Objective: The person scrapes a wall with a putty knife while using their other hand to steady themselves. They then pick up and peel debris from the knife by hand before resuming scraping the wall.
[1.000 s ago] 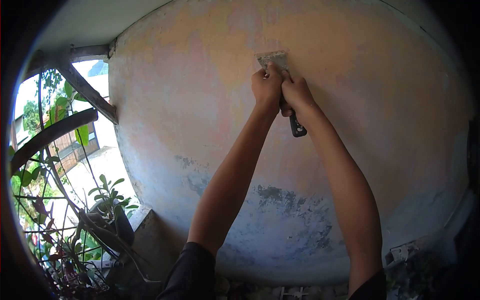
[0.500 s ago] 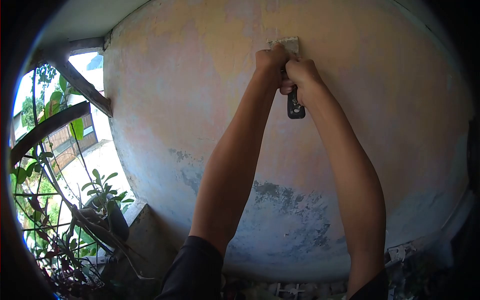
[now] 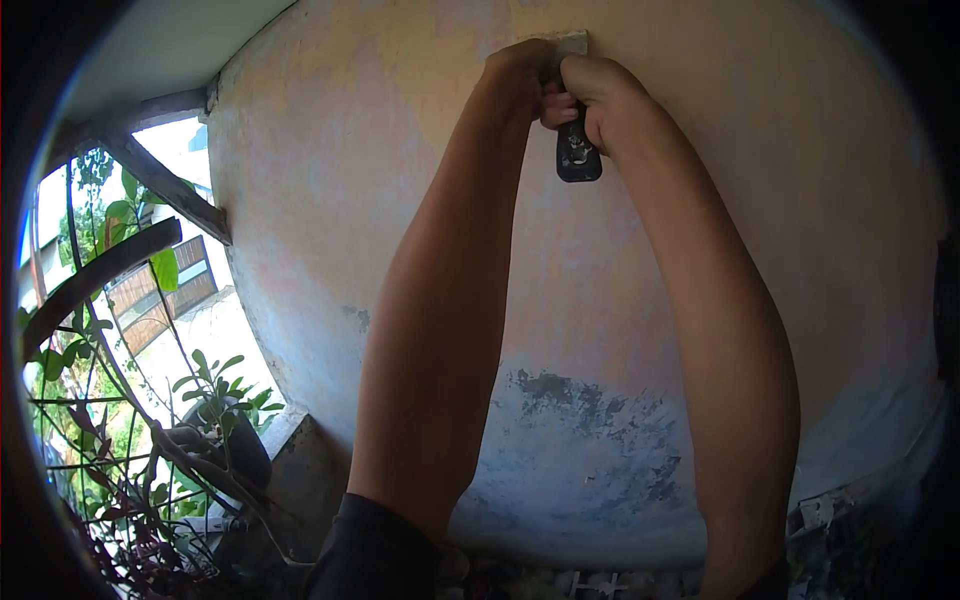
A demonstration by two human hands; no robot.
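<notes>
A scraper [image 3: 577,150] with a dark handle and a flat metal blade is up against the painted wall [image 3: 600,270], near the top of the view. My right hand [image 3: 603,88] is closed around its handle, whose lower end sticks out below. My left hand [image 3: 525,72] is closed at the upper part of the scraper, beside my right hand, and its fingers are partly hidden. Only a corner of the blade shows above the hands. Faded yellow and pink paint covers the wall, with a grey flaked patch lower down.
On the left are a wooden beam [image 3: 170,187], a curved dark bar [image 3: 100,275], a metal grid and a potted plant [image 3: 240,445] on a ledge. A bright outdoor area shows beyond. Blurred light-coloured objects [image 3: 600,582] lie along the wall's foot.
Both hands and the scraper appear higher in the view, closer to its top edge. The wall's grey patch and the plant sit slightly lower and further right in the picture.
</notes>
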